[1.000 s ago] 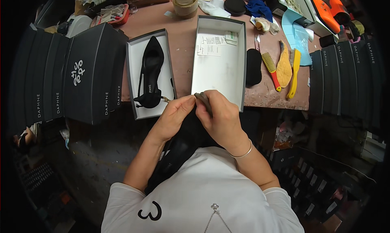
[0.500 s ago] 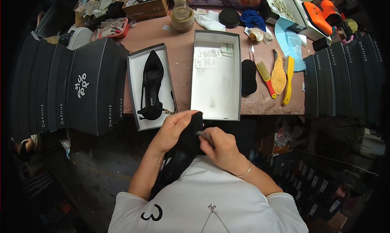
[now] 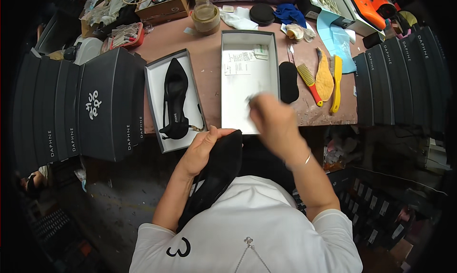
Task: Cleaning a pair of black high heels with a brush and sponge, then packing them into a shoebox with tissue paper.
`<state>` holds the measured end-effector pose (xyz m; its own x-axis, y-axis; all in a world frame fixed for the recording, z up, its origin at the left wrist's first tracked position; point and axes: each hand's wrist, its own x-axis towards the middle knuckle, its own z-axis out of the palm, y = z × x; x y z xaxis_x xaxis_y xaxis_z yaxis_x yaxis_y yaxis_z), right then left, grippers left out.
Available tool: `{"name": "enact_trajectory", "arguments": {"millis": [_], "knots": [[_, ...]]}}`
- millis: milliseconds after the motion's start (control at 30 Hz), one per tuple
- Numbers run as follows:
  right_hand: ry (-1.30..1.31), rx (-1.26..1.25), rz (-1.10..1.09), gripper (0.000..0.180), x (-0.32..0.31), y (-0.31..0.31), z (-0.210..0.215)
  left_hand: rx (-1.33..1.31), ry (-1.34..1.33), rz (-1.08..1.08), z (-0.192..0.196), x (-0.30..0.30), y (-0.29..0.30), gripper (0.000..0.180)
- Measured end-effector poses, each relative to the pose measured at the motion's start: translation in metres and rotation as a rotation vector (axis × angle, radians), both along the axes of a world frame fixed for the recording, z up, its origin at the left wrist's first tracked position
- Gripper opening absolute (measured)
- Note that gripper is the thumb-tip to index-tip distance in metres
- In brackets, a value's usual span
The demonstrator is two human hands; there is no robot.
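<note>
Black suede shoe (image 3: 220, 166), long axis running lower left to frame centre, lay clasped in left hand (image 3: 202, 149); right hand (image 3: 271, 118), blurred, finger state indeterminable, hovered upper right of it.

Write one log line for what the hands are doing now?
left hand: holds black shoe | right hand: blurred, raised over open white box | second shoe: lying in box lid

Two black shoes: one in left open box (image 3: 175, 99), one in left hand (image 3: 216, 170). Two open boxes (image 3: 248, 80). Two brushes (image 3: 309, 80) right of them.
</note>
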<state>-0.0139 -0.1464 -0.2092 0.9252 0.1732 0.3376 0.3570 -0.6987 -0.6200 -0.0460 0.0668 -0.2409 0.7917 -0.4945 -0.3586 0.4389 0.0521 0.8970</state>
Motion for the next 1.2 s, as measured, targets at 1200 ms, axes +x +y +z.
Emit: {"name": "enact_trajectory", "arguments": {"millis": [1200], "knots": [[0.16, -0.055, 0.134, 0.031, 0.129, -0.086, -0.009, 0.136, -0.202, 0.291, -0.048, 0.092, -0.085, 0.065]]}}
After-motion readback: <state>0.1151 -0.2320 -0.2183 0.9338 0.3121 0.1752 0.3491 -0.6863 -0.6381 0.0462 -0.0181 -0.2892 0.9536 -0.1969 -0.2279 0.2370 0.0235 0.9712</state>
